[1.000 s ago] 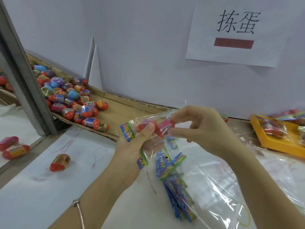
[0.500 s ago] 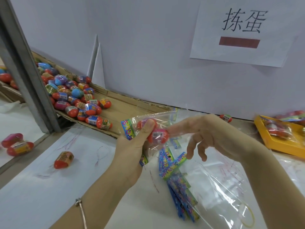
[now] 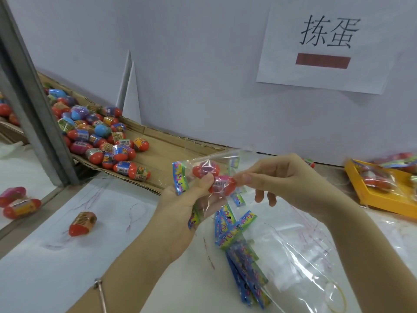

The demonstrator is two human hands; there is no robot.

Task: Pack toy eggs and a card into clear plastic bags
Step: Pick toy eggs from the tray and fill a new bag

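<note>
At the centre of the frame the left hand (image 3: 180, 206) grips a clear bag (image 3: 211, 160) with its thumb pressed over the front; a colourful card (image 3: 179, 177) and a red egg (image 3: 204, 169) sit inside. The right hand (image 3: 279, 181) pinches a pink-and-red egg (image 3: 222, 185) at its fingertips, touching the bag just below the first egg, while its other fingers hang loosely curled. A heap of eggs (image 3: 97, 136) fills the cardboard tray (image 3: 162, 150) at upper left, and more carded bags (image 3: 239, 245) lie on the white surface (image 3: 45, 267) below.
</note>
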